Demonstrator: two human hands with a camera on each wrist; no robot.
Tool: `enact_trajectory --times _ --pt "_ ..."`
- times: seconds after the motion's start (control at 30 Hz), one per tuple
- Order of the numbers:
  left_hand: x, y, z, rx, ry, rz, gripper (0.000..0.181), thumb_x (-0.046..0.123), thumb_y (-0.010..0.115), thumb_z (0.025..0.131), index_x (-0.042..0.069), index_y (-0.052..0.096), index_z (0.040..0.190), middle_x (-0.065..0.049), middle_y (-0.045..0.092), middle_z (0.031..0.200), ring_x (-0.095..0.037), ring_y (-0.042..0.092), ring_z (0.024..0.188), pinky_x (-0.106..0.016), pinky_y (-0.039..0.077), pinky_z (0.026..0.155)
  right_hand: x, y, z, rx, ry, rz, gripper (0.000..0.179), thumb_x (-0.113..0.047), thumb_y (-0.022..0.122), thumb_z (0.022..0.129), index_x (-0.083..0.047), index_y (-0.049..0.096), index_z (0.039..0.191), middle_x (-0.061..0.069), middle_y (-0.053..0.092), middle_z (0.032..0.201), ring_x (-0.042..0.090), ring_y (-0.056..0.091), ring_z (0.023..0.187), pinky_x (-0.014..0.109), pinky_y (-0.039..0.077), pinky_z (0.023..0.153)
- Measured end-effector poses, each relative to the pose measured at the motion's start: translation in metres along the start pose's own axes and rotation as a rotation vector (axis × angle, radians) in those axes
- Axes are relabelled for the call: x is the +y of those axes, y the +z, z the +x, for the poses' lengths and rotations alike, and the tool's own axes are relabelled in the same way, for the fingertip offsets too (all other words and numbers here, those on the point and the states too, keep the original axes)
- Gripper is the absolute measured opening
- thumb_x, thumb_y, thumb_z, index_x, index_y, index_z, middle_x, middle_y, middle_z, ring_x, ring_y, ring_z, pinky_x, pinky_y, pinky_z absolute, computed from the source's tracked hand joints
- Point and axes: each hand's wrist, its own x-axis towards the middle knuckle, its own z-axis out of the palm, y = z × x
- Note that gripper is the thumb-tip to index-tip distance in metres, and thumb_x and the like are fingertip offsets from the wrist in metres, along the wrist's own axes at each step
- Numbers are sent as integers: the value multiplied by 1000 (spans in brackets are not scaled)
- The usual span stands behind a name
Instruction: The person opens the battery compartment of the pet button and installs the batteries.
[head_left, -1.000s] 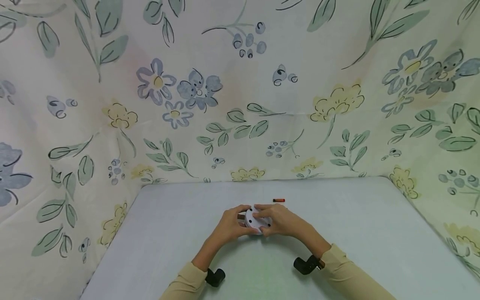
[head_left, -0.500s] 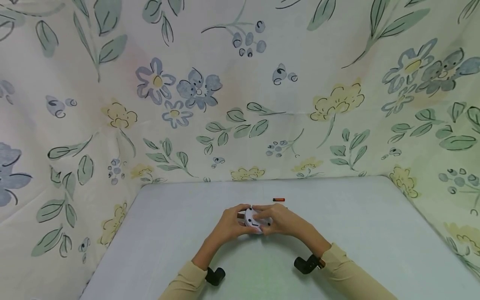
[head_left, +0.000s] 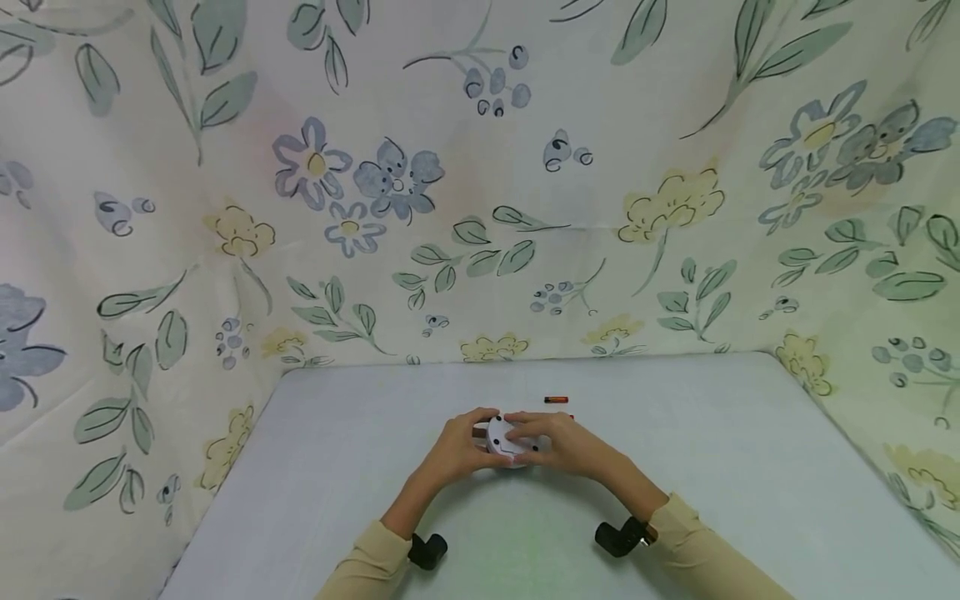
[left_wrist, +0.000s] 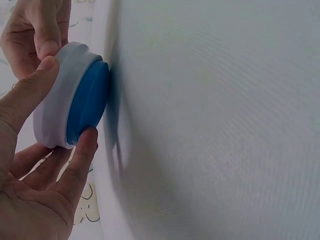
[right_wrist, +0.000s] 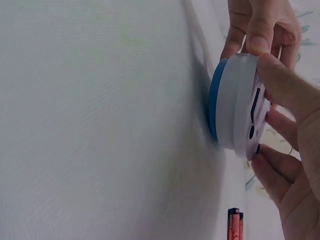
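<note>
A round white device with a blue domed face [head_left: 494, 431] is held between both hands, its white underside with several black dots turned up. My left hand [head_left: 457, 447] grips its rim from the left; in the left wrist view the thumb lies on the white edge and a fingertip touches the blue dome [left_wrist: 90, 102]. From the right, my right hand [head_left: 567, 442] holds the device with its thumb at the near rim and fingers on the underside and far rim. A dark line marks the underside in the right wrist view, where the white side wall [right_wrist: 231, 100] faces the camera.
Beyond the hands, a black and orange battery [head_left: 556, 400] lies on the white-covered table [head_left: 360, 408]. Close by my right hand, a second battery [head_left: 572, 417] is mostly hidden. A floral curtain [head_left: 480, 183] surrounds the table at the back and sides.
My right hand has shifted slightly to the right, and its fingers have moved a little on the underside. My left hand keeps its grip. The second battery's end now shows by the right hand.
</note>
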Motion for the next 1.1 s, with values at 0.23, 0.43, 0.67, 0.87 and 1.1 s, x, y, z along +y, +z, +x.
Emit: enact_trajectory --times 0.23,0.43,0.67,0.87,1.1 --pt "-3 -1 1 -5 -5 -11 76 20 92 77 2 55 141 -14 59 135 -31 65 110 -33 58 80 8 2 1 46 -2 38 40 -25 84 86 -10 74 122 5 63 136 23 57 127 42 48 101" --pt "-5 0 0 -3 8 -24 76 19 93 77 1 55 141 -14 59 135 -31 65 110 -32 58 79 7 2 0 85 -48 12 29 -15 80 89 -10 74 116 6 66 130 21 60 122 41 50 99" --pt "-6 1 0 2 18 -51 77 15 93 76 -2 54 141 -15 58 136 -31 65 110 -29 57 77 12 3 -3 153 -127 49 15 -6 75 90 -10 77 104 -3 72 103 10 65 94 39 57 79" --pt "-6 1 -1 2 21 -53 77 15 93 76 -3 53 141 -16 58 136 -32 65 111 -28 57 77 18 3 -5 179 -135 107 10 -10 72 96 -11 77 105 -4 73 97 7 63 83 37 57 67" --pt "-6 1 -1 1 15 -50 77 16 93 76 -1 54 141 -15 59 135 -31 64 111 -29 57 78 16 2 -7 210 -77 137 11 -9 73 95 -11 78 105 -6 73 97 8 64 83 36 57 69"
